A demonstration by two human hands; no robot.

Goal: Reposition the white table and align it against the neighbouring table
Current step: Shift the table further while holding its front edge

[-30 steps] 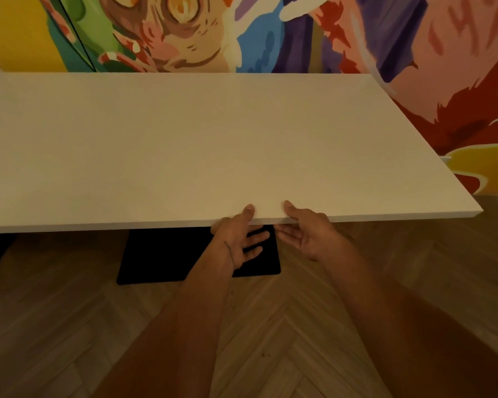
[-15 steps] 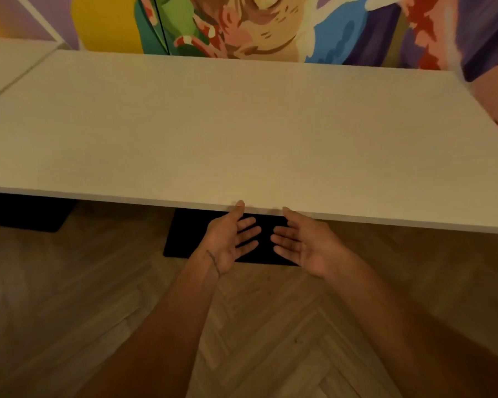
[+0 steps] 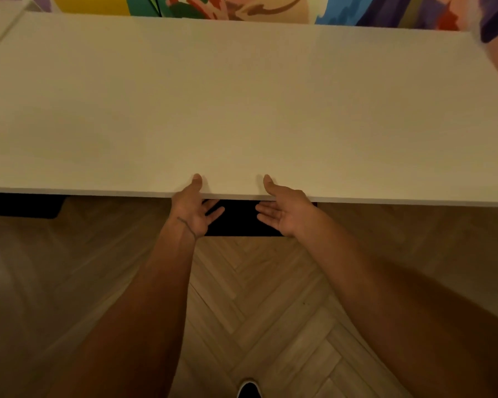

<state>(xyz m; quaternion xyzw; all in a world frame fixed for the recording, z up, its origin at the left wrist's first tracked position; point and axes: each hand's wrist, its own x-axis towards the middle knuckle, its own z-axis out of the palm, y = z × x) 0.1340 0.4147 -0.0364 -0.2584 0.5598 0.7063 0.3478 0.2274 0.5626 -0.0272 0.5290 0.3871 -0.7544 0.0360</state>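
Table (image 3: 242, 104): white top fills the upper half of the frame, near edge running left to right across the middle. Its far edge lies along the mural (image 3: 242, 8) at the top of the frame.

Second table (image 3: 0, 21): white corner visible in the upper left, just beside the first table's left end, a thin dark seam between the two. Whether the edges touch cannot be told.

Left hand (image 3: 191, 208): at the near edge, centre of frame. Thumb on top of the tabletop, fingers spread apart below the edge, palm turned inward. Fingers are not closed on the edge; contact with the underside cannot be told.

Right hand (image 3: 285, 211): just right of the left hand, well clear of it. Thumb on top, fingers apart and extended below the edge, palm turned inward.

Black base (image 3: 239, 219): under the table between the hands, on the herringbone wood floor (image 3: 256, 311). A second dark base (image 3: 20, 206) shows at the left edge.

Shoe (image 3: 249, 390): dark toe at bottom centre.
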